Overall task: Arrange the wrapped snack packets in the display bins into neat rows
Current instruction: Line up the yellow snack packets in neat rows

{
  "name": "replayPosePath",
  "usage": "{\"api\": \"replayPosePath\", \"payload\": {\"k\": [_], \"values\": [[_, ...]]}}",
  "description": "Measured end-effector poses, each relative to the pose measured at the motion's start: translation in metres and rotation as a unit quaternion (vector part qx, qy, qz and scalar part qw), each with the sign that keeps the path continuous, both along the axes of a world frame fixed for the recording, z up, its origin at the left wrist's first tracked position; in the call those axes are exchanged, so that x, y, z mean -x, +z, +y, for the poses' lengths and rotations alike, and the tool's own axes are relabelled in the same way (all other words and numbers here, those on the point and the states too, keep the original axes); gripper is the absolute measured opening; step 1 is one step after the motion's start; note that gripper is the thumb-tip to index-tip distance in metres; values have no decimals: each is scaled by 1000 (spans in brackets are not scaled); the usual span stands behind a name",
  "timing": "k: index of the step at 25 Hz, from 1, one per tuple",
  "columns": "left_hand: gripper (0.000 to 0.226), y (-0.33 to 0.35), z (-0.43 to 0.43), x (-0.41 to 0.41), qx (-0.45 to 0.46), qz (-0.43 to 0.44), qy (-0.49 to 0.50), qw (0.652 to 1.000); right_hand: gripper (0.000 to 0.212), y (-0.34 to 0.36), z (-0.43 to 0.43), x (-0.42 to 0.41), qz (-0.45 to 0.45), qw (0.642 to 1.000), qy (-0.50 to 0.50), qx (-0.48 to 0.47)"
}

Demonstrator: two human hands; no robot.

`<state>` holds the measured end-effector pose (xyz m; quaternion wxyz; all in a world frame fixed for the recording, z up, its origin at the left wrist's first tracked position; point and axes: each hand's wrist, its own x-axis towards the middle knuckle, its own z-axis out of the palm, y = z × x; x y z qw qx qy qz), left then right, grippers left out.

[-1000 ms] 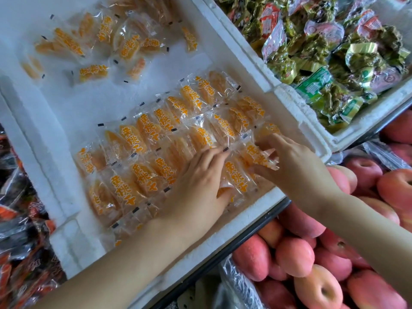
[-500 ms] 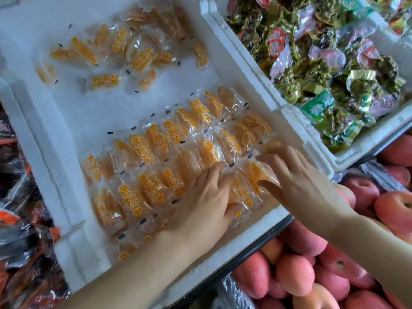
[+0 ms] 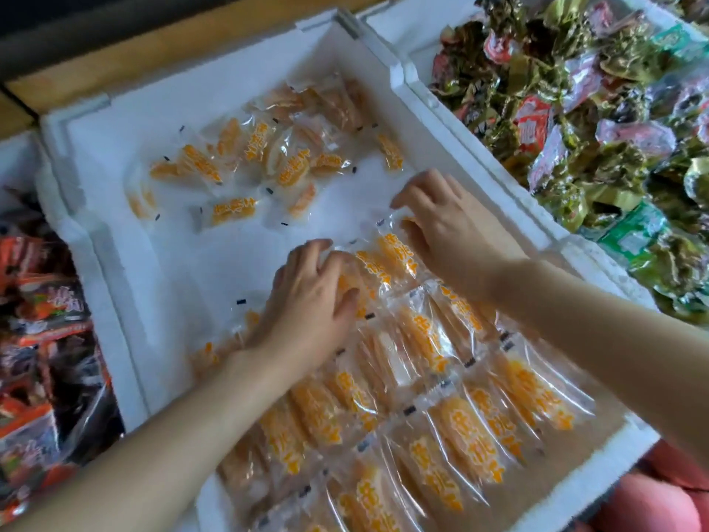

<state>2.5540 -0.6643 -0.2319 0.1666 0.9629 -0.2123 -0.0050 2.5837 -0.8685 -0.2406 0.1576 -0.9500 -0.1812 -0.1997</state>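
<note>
Closest of all, some round pink fruit (image 3: 644, 504) is showing just past the near right corner of the white foam display bin (image 3: 103, 286). Inside that bin, clear-wrapped snack packets with orange print (image 3: 441, 435) are lying side by side in overlapping rows, filling the near right part of the floor from the near edge up towards the middle. A few packets at the near left end of the rows are sitting less evenly, partly under the left forearm.

At the far end of the rows both hands are working. The left hand (image 3: 307, 305) is lying palm down on the last packets, its fingers spread and nearly straight, pressing on the wrappers without gripping. The right hand (image 3: 449, 228) is reaching in from the right edge and hovering over the end packet (image 3: 391, 251) of the far row, fingers bent, with the thumb and forefinger at the wrapper's clear far end; whether they are pinching it or only touching it, I cannot tell.

Beyond the hands a bare strip of white floor is separating the rows from a loose heap of the same packets (image 3: 268, 155), which is lying jumbled towards the far edge. Left of the bin, red and black wrapped packets (image 3: 38, 301) are piling up; right of it, crumpled green and red foil packets (image 3: 575, 109) are filling another foam bin. A wooden ledge (image 3: 153, 59) is running behind.
</note>
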Motion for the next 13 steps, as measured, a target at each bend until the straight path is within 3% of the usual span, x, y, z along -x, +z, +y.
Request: {"api": "replayPosePath", "payload": {"k": [6,10,13], "values": [[60,-8,0,-93,-22,16,82,996,59,-15,14,-83,162,977,-132,-32],[91,-18,-9,-136,-24,36,131,990,72,-19,13,-112,223,965,-116,-79],[96,-17,-16,-155,-35,34,169,984,76,-19,22,-124,245,960,-81,-112]]}}
